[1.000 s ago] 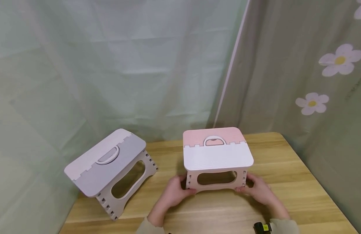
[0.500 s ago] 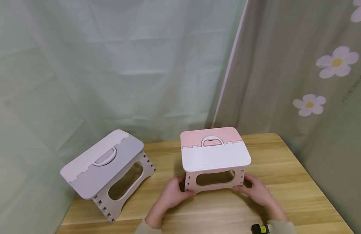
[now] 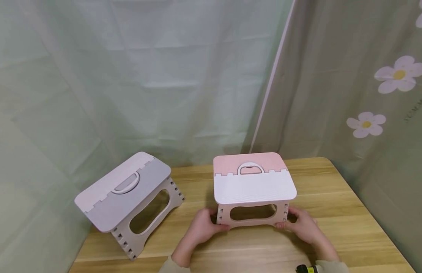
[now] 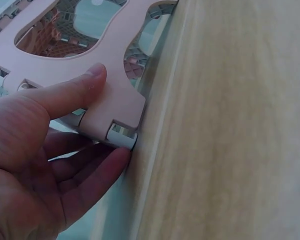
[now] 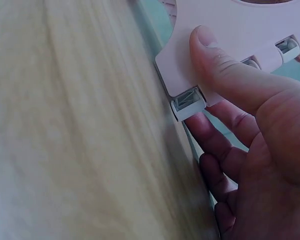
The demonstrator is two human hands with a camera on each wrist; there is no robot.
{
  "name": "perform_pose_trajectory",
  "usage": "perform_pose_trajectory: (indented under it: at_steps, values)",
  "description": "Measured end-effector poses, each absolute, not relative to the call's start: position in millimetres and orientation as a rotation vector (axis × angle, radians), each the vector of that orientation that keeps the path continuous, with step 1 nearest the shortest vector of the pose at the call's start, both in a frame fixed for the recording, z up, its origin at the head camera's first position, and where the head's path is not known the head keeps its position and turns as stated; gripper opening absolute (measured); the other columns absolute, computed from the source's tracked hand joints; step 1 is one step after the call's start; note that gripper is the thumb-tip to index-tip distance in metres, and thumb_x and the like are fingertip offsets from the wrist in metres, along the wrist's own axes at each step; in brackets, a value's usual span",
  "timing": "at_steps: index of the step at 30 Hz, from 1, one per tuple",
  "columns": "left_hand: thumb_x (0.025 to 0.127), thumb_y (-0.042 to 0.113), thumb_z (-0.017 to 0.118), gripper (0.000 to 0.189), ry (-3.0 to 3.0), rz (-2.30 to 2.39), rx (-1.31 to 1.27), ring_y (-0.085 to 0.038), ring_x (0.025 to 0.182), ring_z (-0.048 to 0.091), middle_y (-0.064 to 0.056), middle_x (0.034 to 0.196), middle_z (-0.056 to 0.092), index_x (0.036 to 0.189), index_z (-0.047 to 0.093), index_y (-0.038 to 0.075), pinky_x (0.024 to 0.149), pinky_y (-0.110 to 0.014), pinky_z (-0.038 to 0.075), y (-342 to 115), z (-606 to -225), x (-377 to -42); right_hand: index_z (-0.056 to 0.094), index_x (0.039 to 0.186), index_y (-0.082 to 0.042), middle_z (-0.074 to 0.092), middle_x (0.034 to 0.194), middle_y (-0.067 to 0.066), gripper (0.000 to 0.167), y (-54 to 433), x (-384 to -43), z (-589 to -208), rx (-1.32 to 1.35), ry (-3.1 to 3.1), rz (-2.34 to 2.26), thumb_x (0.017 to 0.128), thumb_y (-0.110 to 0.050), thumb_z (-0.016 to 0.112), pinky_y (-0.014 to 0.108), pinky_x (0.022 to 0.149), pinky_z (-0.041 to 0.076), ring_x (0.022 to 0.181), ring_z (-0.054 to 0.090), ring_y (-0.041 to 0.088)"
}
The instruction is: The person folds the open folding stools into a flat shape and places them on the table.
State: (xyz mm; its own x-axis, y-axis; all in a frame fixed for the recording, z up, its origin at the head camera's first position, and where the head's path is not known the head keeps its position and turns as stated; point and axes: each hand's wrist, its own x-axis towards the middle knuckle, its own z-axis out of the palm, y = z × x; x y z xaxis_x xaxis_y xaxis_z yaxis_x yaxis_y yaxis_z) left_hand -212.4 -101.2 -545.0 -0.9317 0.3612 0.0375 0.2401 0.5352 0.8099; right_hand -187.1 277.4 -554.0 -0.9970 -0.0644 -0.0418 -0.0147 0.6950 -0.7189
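Observation:
A pink and white folding step stool [image 3: 254, 185] stands unfolded on the wooden table, its arched handle lying flat in the top. My left hand [image 3: 205, 226] grips the foot of its left leg: in the left wrist view the thumb presses the front face and the fingers curl behind the hinged edge. On the other side my right hand [image 3: 301, 224] holds the right foot the same way, thumb in front, as the right wrist view shows. To the left a second folding stool [image 3: 123, 191], grey and pale pink, stands unfolded at a slant, touched by neither hand.
The wooden table [image 3: 337, 212] reaches back to a pale green curtain [image 3: 156, 76] behind. Along the right side hangs a curtain with white flowers [image 3: 366, 124]. A black strap with a yellow patch [image 3: 310, 269] shows at the right wrist.
Both hands keep their hold on the pink and white stool, which stays in place on the table. Only the head view shifts slightly.

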Motion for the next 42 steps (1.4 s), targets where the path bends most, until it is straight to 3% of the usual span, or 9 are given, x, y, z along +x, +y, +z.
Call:
perform_pose_trajectory:
  at_steps: [7, 14, 28, 35, 42]
  values:
    - [0.077, 0.035, 0.099, 0.033, 2.675, 1.313, 0.500, -0.006, 0.075, 0.060, 0.009, 0.085, 0.076, 0.095, 0.082, 0.014, 0.070, -0.029, 0.051, -100.3, -541.9, -211.9, 0.070, 0.138, -0.007, 0.070, 0.137, 0.017, 0.071, 278.3, -185.9, -551.8, -0.076, 2.828, -1.203, 0.082, -0.043, 0.093, 0.067, 0.098, 0.031, 0.134, 0.055, 0.046]
    - [0.077, 0.036, 0.099, 0.029, 2.700, 1.275, 0.493, -0.005, 0.070, 0.059, 0.012, 0.079, 0.074, 0.091, 0.082, 0.016, 0.066, -0.029, 0.050, -101.1, -540.2, -209.7, 0.067, 0.141, -0.002, 0.073, 0.130, 0.013, 0.077, 274.2, -184.9, -552.1, -0.130, 2.796, -1.286, 0.081, -0.043, 0.094, 0.065, 0.110, 0.041, 0.129, 0.061, 0.040]
    - [0.082, 0.034, 0.096, 0.025, 2.676, 1.260, 0.488, -0.007, 0.069, 0.057, 0.013, 0.078, 0.072, 0.092, 0.081, 0.016, 0.066, -0.029, 0.049, -101.2, -537.6, -209.7, 0.068, 0.138, -0.006, 0.076, 0.119, 0.004, 0.068, 271.8, -186.2, -548.1, -0.160, 2.788, -1.295, 0.083, -0.037, 0.093, 0.055, 0.102, 0.049, 0.113, 0.066, 0.026]
    - [0.083, 0.034, 0.095, 0.025, 2.684, 1.246, 0.524, -0.005, 0.070, 0.059, 0.012, 0.081, 0.074, 0.094, 0.082, 0.015, 0.068, -0.029, 0.050, -101.3, -534.9, -211.8, 0.068, 0.136, -0.006, 0.075, 0.118, 0.004, 0.064, 272.0, -187.9, -546.9, -0.157, 2.775, -1.308, 0.085, -0.036, 0.092, 0.054, 0.100, 0.049, 0.112, 0.066, 0.026]
    - [0.084, 0.033, 0.095, 0.024, 2.666, 1.247, 0.513, -0.006, 0.071, 0.059, 0.013, 0.083, 0.074, 0.095, 0.082, 0.016, 0.069, -0.029, 0.051, -102.2, -535.6, -208.5, 0.069, 0.133, -0.004, 0.075, 0.112, 0.001, 0.058, 269.8, -185.8, -547.5, -0.145, 2.719, -1.369, 0.086, -0.029, 0.092, 0.043, 0.094, 0.051, 0.105, 0.065, 0.021]
